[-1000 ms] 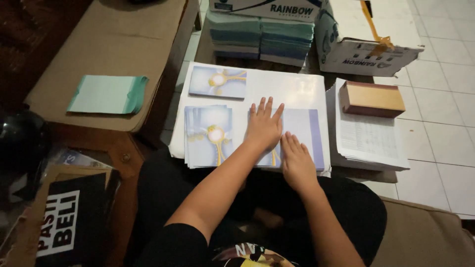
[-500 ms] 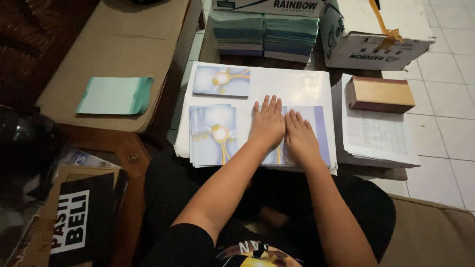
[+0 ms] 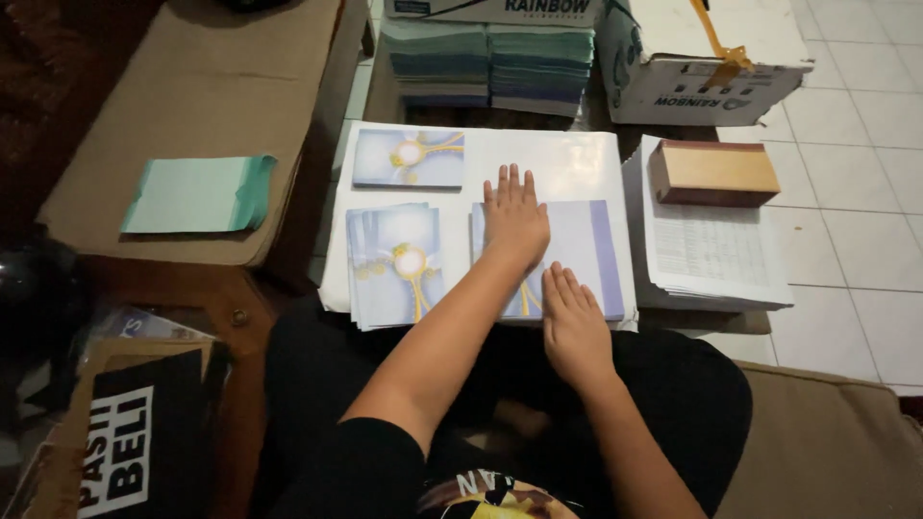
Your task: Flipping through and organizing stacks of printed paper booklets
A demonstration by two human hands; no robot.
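Head view looked down on a white board (image 3: 567, 159) lying across the person's lap, and everything else is placed from it. On its near right part lay a pale blue card (image 3: 582, 245) with a darker stripe along its right edge. The left hand (image 3: 514, 219) pressed flat on that card, fingers straight and spread, gripping nothing. The right hand (image 3: 574, 322) lay flat at the card's near edge, fingers together and extended, also holding nothing. Half a second earlier the two hands had sat side by side on the card; now the left had slid toward the board's far side and the right back toward the body (a smoothing stroke, by the look of it), so the card appeared to be being pressed flat rather than lifted.

On the board's near left sat a fanned stack of cards (image 3: 394, 264); at its far left, a single card (image 3: 409, 157). Right of the board, a brown block (image 3: 713, 171) rested on printed sheets (image 3: 711, 255).
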